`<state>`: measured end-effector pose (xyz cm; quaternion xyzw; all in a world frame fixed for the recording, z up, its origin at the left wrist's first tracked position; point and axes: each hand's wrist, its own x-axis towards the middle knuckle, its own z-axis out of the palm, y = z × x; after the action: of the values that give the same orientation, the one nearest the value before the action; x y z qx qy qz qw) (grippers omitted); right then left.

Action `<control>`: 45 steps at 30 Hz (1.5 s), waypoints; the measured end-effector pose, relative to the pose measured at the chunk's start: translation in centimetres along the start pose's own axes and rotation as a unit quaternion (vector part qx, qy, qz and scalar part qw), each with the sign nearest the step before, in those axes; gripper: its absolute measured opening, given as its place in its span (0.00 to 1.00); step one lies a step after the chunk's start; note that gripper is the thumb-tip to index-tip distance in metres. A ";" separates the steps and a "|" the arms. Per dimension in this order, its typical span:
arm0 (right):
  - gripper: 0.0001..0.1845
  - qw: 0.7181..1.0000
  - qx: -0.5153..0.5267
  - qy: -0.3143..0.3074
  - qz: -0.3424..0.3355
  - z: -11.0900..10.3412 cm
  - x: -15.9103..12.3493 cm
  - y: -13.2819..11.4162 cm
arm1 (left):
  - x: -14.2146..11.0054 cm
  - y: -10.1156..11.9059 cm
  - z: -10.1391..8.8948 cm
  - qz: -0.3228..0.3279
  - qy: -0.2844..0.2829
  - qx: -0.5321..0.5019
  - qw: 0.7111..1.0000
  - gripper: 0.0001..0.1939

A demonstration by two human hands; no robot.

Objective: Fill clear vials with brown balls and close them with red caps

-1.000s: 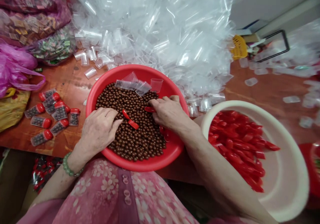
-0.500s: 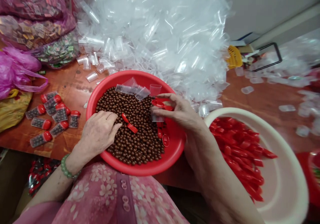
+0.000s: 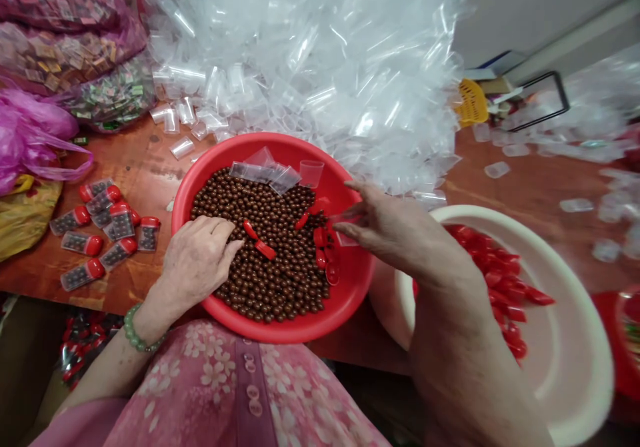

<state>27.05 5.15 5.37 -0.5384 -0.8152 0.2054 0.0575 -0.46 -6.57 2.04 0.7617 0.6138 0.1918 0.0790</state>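
My left hand [image 3: 200, 257] rests palm down on brown round balls [image 3: 270, 280] that fill a red plastic basin [image 3: 270, 142], and what lies under the palm is hidden. Just beyond its thumb lie red plastic scoop-shaped pieces [image 3: 265, 250]. My right hand [image 3: 393, 227] reaches over the basin's right side, its fingers around a small clear plastic tube [image 3: 346, 237]. Several loose red caps [image 3: 320, 237] lie near those fingers. A small clear cup [image 3: 311, 174] and clear plastic sleeves [image 3: 260, 170] sit at the basin's far side.
Filled tubes with red caps [image 3: 103, 224] lie on the wooden table [image 3: 135, 160] to the left. A heap of clear tubes [image 3: 300, 67] rises behind the basin. A cream basin [image 3: 565, 287] holding red caps [image 3: 505, 280] stands at the right, and bags of wrapped sweets [image 3: 60, 54] lie at the back left.
My right hand has moved rightward, away from the balls, with the clear tube at its fingers, and now covers part of the cream basin. My left hand has stayed in place.
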 end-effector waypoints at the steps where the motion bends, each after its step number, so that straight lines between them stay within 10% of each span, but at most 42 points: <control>1: 0.26 1.000 0.021 0.006 0.009 -0.3 0.0 -0.3 | 0.0 0.0 0.0 0.001 0.001 -0.002 1.000 0.12; 7: 0.19 0.944 0.327 -0.039 0.033 1.1 1.3 -2.2 | -0.1 -0.1 0.2 0.006 0.007 -0.011 1.000 0.11; 13: 0.16 0.933 0.350 -0.016 0.076 4.7 4.0 -2.9 | -0.1 0.0 0.1 0.003 0.014 -0.021 1.000 0.11; 21: 0.12 0.987 0.148 0.039 -0.050 5.2 3.6 -3.5 | -0.1 0.1 0.0 0.009 0.016 -0.034 0.999 0.11; 27: 0.16 0.979 0.046 -0.072 -0.183 6.1 3.1 -3.3 | 0.0 0.1 -0.1 0.006 0.009 -0.045 0.999 0.13; 37: 0.17 0.957 0.018 -0.231 -0.175 4.6 6.1 -3.2 | -0.1 0.2 0.0 0.004 0.012 -0.046 0.999 0.13; 45: 0.10 0.935 -0.199 -0.265 -0.126 4.4 6.6 -4.3 | 0.1 0.1 -0.1 0.013 0.012 -0.036 0.999 0.12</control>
<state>19.29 8.43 2.22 -0.3575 -0.8862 0.1658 -0.2435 -0.38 -6.52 2.13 0.7637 0.5977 0.2242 0.0964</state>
